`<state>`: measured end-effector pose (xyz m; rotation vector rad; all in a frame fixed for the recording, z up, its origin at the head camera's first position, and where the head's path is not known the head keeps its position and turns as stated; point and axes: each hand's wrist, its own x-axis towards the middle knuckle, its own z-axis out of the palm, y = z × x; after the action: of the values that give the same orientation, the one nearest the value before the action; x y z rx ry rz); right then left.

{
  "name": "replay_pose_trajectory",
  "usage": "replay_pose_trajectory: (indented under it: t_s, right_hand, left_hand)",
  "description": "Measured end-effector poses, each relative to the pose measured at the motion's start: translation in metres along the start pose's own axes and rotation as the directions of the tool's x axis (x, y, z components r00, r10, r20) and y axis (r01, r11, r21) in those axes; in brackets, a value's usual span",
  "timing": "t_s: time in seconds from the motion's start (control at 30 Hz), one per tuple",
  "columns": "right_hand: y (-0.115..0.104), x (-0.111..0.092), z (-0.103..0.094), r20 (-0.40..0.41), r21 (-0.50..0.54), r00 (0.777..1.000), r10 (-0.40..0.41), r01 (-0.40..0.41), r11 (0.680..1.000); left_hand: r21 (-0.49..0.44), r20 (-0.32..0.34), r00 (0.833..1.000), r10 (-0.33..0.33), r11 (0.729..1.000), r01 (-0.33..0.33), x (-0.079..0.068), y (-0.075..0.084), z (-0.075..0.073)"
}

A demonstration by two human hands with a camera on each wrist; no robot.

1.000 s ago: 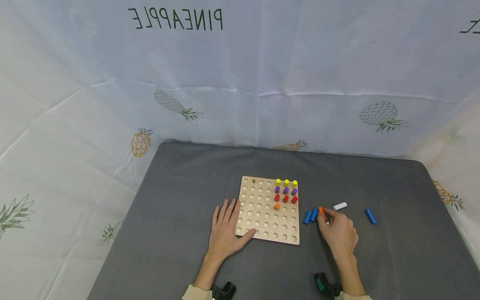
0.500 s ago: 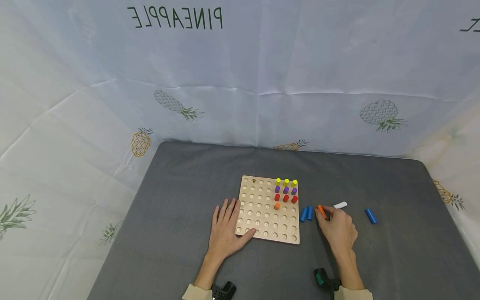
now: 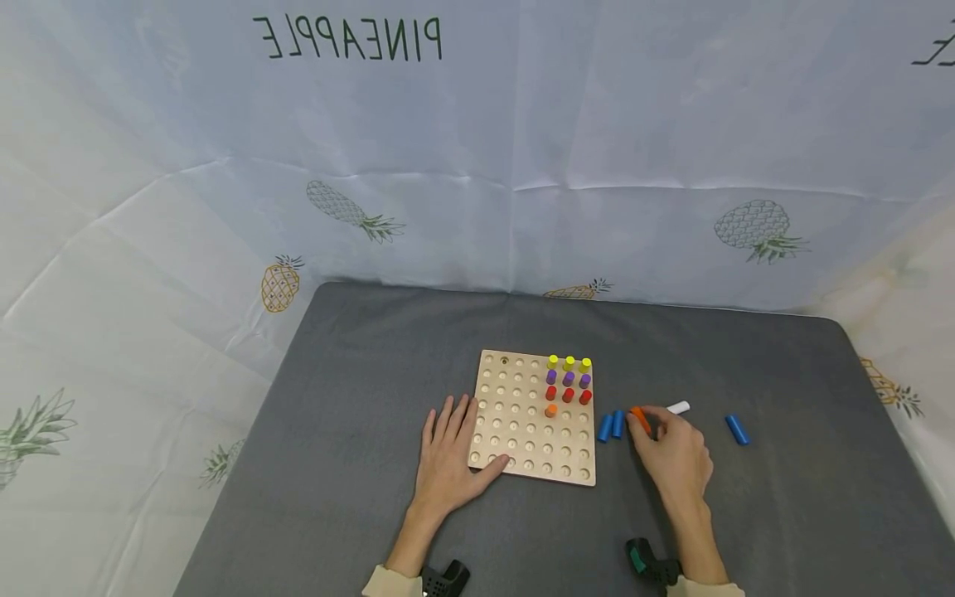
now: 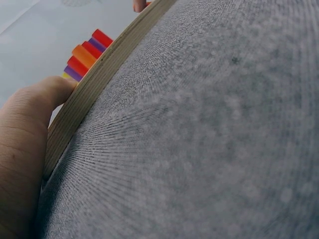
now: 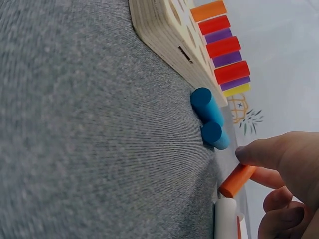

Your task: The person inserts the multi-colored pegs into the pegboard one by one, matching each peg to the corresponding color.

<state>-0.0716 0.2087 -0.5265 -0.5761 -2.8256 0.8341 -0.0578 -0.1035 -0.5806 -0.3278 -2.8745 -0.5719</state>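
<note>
In the head view my left hand (image 3: pixel 445 464) lies with straight fingers along the left side of a wooden pegboard (image 3: pixel 515 423), its thumb over the near edge. Yellow, purple and red pegs stand in rows at the board's far right, with one orange peg (image 3: pixel 550 410) upright below them. Right of the board, my right hand (image 3: pixel 675 456) pinches another orange peg (image 5: pixel 237 180), tilted, between thumb and fingers. Two blue pegs (image 3: pixel 611 426) lie side by side between this hand and the board. Close under the held peg, the right wrist view shows a white peg (image 5: pixel 226 219).
A white peg (image 3: pixel 679 407) lies just beyond the right hand, partly covered by it. Farther right on the grey cloth (image 3: pixel 806 464) is a blue peg (image 3: pixel 737 430). A pineapple-print curtain (image 3: pixel 477 232) hangs behind the table.
The two blue pegs have shifted slightly left, towards the board. My right hand has moved a little left and covers more of the far white peg. The left hand has stayed still.
</note>
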Motion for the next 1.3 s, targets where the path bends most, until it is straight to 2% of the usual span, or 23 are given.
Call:
replay_pose_trajectory:
  t_s: [0.47, 0.93, 1.3]
  right_hand:
    - [-0.002, -0.002, -0.002, -0.054, 0.033, 0.998, -0.040, 0.042, 0.999]
    - [-0.010, -0.007, -0.007, -0.109, 0.113, 0.985, -0.136, 0.148, 0.983]
    - [-0.020, -0.011, -0.004, -0.074, 0.186, 0.978, -0.195, 0.206, 0.961]
  left_hand:
    - [-0.003, 0.002, 1.000, -0.004, 1.000, 0.004, -0.001, -0.001, 0.002]
    - [-0.022, -0.023, 1.000, 0.007, 1.000, -0.007, -0.001, -0.001, 0.004]
    - [-0.025, -0.016, 1.000, 0.001, 1.000, -0.001, -0.001, 0.000, 0.003]
